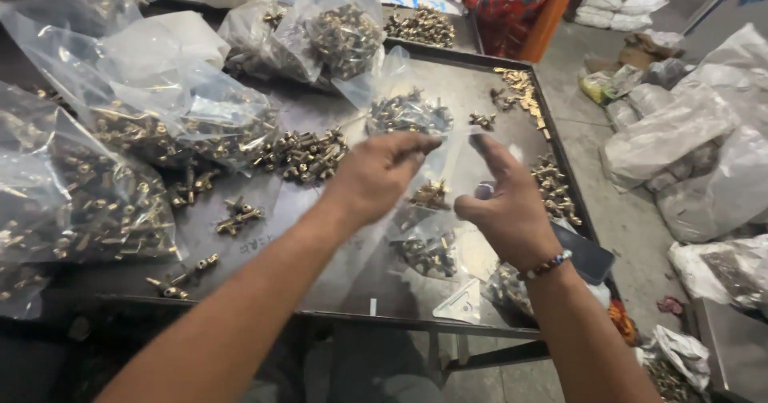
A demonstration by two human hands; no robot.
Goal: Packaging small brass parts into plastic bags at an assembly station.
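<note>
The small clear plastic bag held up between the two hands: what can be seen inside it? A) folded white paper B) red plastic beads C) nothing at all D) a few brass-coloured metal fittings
D: the small clear bag, pinched at its top by the left hand and the right hand, shows a cluster of brass-coloured fittings through the plastic.
</note>
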